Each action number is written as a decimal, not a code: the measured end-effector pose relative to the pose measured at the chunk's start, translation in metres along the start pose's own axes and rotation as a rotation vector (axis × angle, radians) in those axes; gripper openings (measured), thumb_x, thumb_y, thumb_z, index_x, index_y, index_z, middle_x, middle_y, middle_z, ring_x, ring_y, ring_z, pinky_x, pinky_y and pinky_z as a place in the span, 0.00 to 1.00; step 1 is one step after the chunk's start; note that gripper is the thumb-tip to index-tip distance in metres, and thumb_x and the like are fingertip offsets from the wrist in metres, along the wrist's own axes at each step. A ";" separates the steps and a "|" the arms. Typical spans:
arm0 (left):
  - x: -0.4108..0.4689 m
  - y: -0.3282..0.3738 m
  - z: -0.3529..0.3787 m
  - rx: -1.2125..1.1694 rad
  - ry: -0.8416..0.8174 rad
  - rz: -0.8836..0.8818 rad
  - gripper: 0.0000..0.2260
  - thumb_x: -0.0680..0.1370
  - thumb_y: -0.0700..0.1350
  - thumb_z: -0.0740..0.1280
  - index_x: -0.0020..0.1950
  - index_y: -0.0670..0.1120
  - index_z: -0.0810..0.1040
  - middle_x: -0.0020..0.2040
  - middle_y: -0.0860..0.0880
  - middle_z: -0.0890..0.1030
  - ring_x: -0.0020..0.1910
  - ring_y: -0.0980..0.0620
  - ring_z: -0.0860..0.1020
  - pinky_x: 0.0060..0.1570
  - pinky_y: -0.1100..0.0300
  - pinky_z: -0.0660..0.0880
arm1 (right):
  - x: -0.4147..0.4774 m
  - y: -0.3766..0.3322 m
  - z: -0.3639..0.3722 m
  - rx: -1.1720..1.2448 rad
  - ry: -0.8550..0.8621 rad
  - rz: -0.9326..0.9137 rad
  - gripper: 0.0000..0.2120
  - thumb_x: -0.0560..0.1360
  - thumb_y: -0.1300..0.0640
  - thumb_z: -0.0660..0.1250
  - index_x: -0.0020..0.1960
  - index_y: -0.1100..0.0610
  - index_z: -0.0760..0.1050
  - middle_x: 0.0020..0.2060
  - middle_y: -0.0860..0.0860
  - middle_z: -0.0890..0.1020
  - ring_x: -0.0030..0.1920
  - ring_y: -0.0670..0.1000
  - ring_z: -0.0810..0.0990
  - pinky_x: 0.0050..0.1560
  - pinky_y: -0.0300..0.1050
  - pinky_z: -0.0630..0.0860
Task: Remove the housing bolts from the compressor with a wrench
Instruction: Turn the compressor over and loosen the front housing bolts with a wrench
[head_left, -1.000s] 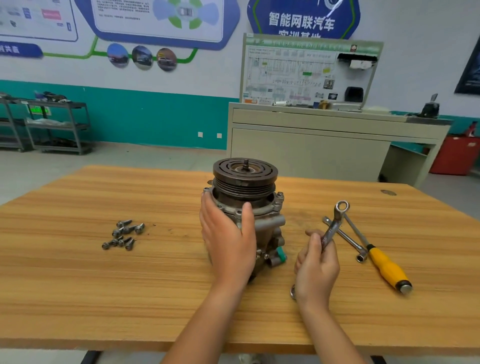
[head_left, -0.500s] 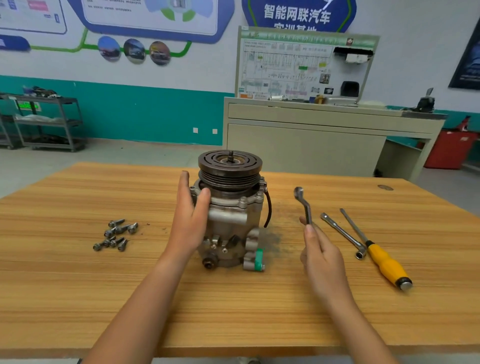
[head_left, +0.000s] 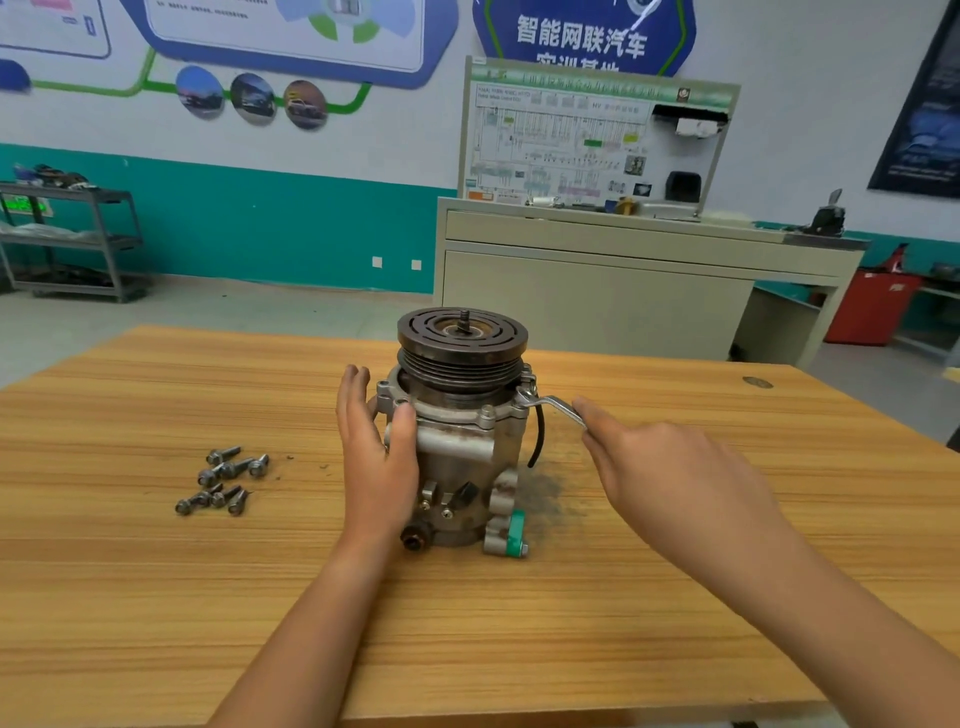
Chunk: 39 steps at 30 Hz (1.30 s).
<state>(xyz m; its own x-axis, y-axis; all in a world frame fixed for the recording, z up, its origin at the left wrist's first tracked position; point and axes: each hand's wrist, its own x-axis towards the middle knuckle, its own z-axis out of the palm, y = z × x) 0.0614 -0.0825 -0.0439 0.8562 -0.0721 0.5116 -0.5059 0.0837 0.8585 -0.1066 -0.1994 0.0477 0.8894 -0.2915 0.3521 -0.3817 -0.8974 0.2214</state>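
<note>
Flat-fingered, the left hand (head_left: 376, 457) lay against the left side of the compressor (head_left: 462, 447), thumb across the front flange, bracing rather than gripping it. The compressor stood upright on the desk (head_left: 519, 649), pulley uppermost, with removed bolts (head_left: 223, 480) lying loose well to its left. The right hand (head_left: 670, 483) pinched the handle end of the wrench (head_left: 550, 404), whose ring end sat at the right flange corner. Whether the ring was fully down over a bolt head could not be told. If it was not, a pull would likely slip it off and round the head. The tall body, braced only by a palm, could also twist or tip.
</note>
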 end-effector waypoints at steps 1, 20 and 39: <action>-0.002 0.000 0.000 0.008 -0.008 0.009 0.31 0.74 0.56 0.55 0.76 0.49 0.54 0.76 0.53 0.56 0.69 0.65 0.58 0.64 0.73 0.58 | 0.001 -0.003 -0.005 -0.082 -0.019 -0.014 0.27 0.80 0.60 0.53 0.75 0.48 0.47 0.27 0.47 0.65 0.26 0.48 0.65 0.23 0.41 0.58; -0.019 0.006 0.005 0.137 0.032 0.142 0.33 0.70 0.55 0.67 0.72 0.49 0.61 0.69 0.51 0.65 0.66 0.60 0.64 0.58 0.78 0.58 | 0.005 -0.031 -0.027 -0.236 -0.260 -0.077 0.33 0.76 0.71 0.54 0.73 0.66 0.38 0.39 0.57 0.69 0.27 0.50 0.60 0.21 0.44 0.57; -0.016 0.018 -0.001 0.341 -0.081 0.239 0.50 0.58 0.62 0.73 0.74 0.58 0.50 0.74 0.51 0.55 0.69 0.56 0.60 0.61 0.58 0.62 | 0.043 0.040 0.007 -0.349 0.042 -0.290 0.29 0.77 0.63 0.58 0.72 0.53 0.47 0.42 0.53 0.74 0.36 0.51 0.71 0.30 0.42 0.66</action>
<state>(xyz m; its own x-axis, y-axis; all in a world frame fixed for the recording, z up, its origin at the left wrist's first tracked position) 0.0388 -0.0787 -0.0366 0.7063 -0.1692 0.6874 -0.7067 -0.2253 0.6707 -0.0818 -0.2500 0.0656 0.9639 -0.0239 0.2653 -0.1862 -0.7727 0.6068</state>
